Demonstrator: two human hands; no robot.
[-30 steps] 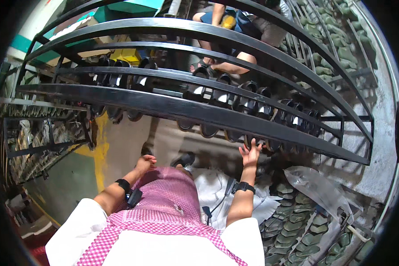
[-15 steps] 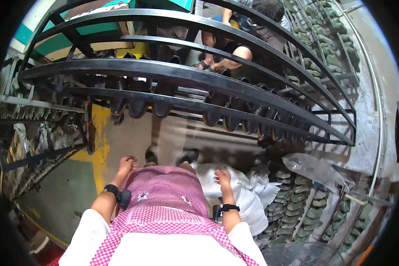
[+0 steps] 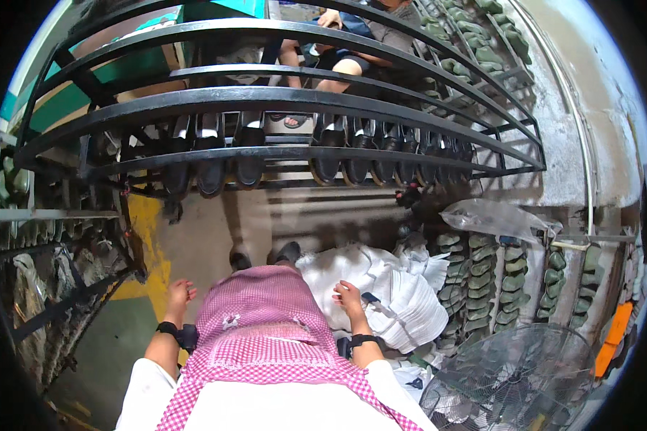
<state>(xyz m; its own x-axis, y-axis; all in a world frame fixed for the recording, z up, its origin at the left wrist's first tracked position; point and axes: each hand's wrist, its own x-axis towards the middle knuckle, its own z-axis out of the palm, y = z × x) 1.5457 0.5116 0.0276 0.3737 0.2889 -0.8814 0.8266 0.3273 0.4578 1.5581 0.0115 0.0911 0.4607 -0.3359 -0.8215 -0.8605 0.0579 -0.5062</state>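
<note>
I look down over a pink checked apron (image 3: 266, 323). My left hand (image 3: 179, 293) hangs at my left side above the floor, fingers loosely curled, holding nothing. My right hand (image 3: 349, 298) is lowered beside the apron, fingers apart and empty, just over a white woven sack (image 3: 388, 287) lying on the floor to my right. In front of me stands a black metal rack (image 3: 280, 97) with rows of dark shoe soles (image 3: 338, 161) hung on its bars.
Stacks of greenish soles (image 3: 482, 276) fill shelves at the right, under a clear plastic bag (image 3: 492, 215). A wire fan guard (image 3: 525, 381) sits at lower right. Another person (image 3: 352, 43) sits beyond the rack. A yellow floor marking (image 3: 147, 244) lies at the left.
Both hands have come down from the rack's lower bar to my sides. My right hand dropped from the hung soles to just above the white sack. My view tilted downward.
</note>
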